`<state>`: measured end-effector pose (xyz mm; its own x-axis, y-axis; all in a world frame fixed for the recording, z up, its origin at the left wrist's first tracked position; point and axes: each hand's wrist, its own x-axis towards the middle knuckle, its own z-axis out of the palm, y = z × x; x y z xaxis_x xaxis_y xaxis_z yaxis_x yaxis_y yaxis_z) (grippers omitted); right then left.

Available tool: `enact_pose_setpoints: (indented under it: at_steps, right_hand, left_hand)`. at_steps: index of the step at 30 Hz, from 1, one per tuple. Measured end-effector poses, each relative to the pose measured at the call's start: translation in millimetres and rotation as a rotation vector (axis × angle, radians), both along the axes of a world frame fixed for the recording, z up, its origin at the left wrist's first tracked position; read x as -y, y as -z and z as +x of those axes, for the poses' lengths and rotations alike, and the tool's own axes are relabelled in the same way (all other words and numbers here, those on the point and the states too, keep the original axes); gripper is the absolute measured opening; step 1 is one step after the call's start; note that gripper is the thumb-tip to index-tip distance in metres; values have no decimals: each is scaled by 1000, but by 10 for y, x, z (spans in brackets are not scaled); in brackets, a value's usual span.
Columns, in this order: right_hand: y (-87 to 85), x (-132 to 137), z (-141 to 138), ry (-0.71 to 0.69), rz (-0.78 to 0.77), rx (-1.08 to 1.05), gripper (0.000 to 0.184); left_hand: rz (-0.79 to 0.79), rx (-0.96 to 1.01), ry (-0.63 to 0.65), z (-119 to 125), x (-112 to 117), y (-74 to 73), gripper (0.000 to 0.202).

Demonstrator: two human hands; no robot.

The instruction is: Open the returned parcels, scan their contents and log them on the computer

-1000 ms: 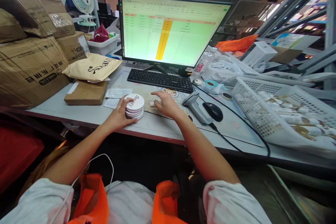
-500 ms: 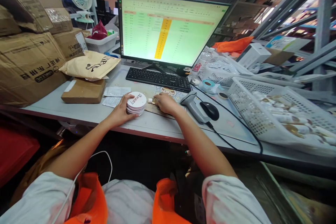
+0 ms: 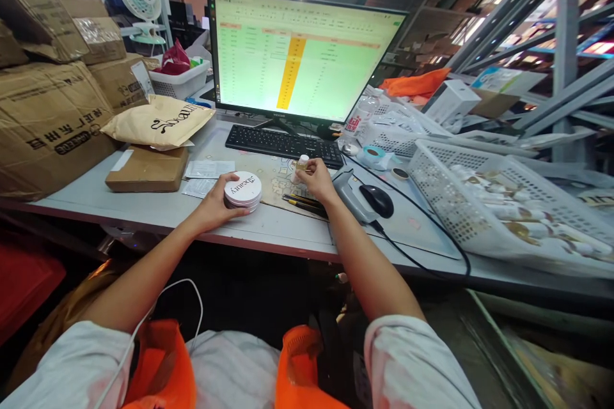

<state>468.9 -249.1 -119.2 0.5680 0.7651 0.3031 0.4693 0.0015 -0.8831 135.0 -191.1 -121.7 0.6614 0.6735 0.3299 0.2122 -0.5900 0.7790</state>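
Note:
My left hand point(image 3: 215, 203) curls round a stack of flat white round tins point(image 3: 243, 190) that rests on the grey desk point(image 3: 158, 211); the top lid carries dark lettering. My right hand point(image 3: 317, 180) pinches a small bottle with a white cap point(image 3: 302, 166), held upright just above the desk mat in front of the black keyboard point(image 3: 284, 143). Two dark pencils point(image 3: 302, 202) lie on the mat under that hand.
A barcode scanner point(image 3: 349, 193) and black mouse point(image 3: 377, 199) lie right of my right hand, their cable trailing right. A monitor point(image 3: 300, 56) stands behind the keyboard. White baskets of tubes point(image 3: 499, 204) fill the right. Cardboard boxes point(image 3: 52, 115), a padded envelope point(image 3: 158, 123) and a small parcel point(image 3: 146, 169) sit left.
My right hand has picked the small bottle up off the mat and raised it upright toward the keyboard. My left hand stays on the stack of tins.

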Motion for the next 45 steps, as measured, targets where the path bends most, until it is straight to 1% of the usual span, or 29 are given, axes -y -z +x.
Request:
enact_pose_setpoints:
  at_steps: [3, 4, 6, 7, 8, 9, 10, 11, 12, 13, 14, 16, 17, 19, 23, 26, 29, 32, 35, 37, 39, 43, 45]
  right_hand:
    - [-5, 31, -14, 17, -25, 99, 43]
    - [-9, 42, -17, 24, -28, 124, 43]
    - [-19, 62, -20, 27, -39, 158, 48]
    - [-27, 73, -22, 22, -53, 171, 51]
    - [-37, 84, -24, 11, -74, 183, 53]
    - [-50, 97, -27, -3, -99, 198, 54]
    - [-68, 111, -30, -14, -125, 214, 56]
    - [-90, 126, -33, -19, -148, 231, 59]
    - [-118, 144, -35, -12, -163, 248, 64]
    - [-150, 166, -35, 6, -168, 266, 70]
    - [-187, 193, -31, 34, -163, 282, 76]
    - [-268, 269, -9, 100, -133, 314, 83]
    - [-310, 322, 11, 128, -114, 333, 84]
    - [-386, 460, 70, 178, -91, 381, 82]
    - [-479, 827, 242, 305, -120, 468, 74]
    - [-487, 1097, 365, 391, -208, 503, 68]
    - [-460, 1272, 420, 409, -423, 528, 62]
    - [-435, 1326, 376, 383, -661, 532, 65]
    - [-436, 1306, 259, 366, -788, 561, 66]
    - [-443, 1282, 182, 356, -838, 598, 61]
    - [-442, 1259, 135, 347, -876, 633, 54]
    - [-435, 1205, 174, 334, -936, 683, 43]
    - [-492, 1174, 243, 321, -965, 686, 40]
  left_hand:
    - [5, -45, 14, 40, 49, -7, 87]
    - [4, -44, 26, 45, 45, -14, 93]
    - [5, -11, 74, 26, -30, -44, 111]
    - [5, 23, 100, -2, -106, -69, 116]
    - [8, 57, 114, -41, -206, -101, 114]
    - [29, 76, 104, -88, -325, -138, 105]
    - [73, 64, 68, -139, -452, -179, 90]
    - [139, 6, 9, -187, -579, -222, 76]
    - [221, -100, -61, -226, -694, -262, 66]
    - [305, -246, -126, -254, -788, -300, 62]
    - [373, -420, -176, -267, -855, -332, 63]
    - [437, -732, -216, -250, -903, -378, 65]
    - [447, -836, -217, -226, -892, -391, 64]
    - [469, -920, -216, -169, -838, -401, 56]
    - [544, -899, -236, -105, -781, -394, 46]
    - [583, -887, -251, -99, -816, -422, 42]
    - [612, -850, -276, -49, -842, -481, 44]
    - [646, -716, -252, 99, -819, -509, 48]
    - [656, -639, -144, 295, -774, -465, 41]
    - [649, -623, -47, 402, -770, -401, 31]
    - [636, -592, 50, 465, -809, -326, 25]
    - [591, -514, 194, 482, -994, -192, 29]
    - [536, -459, 262, 474, -1090, -160, 32]
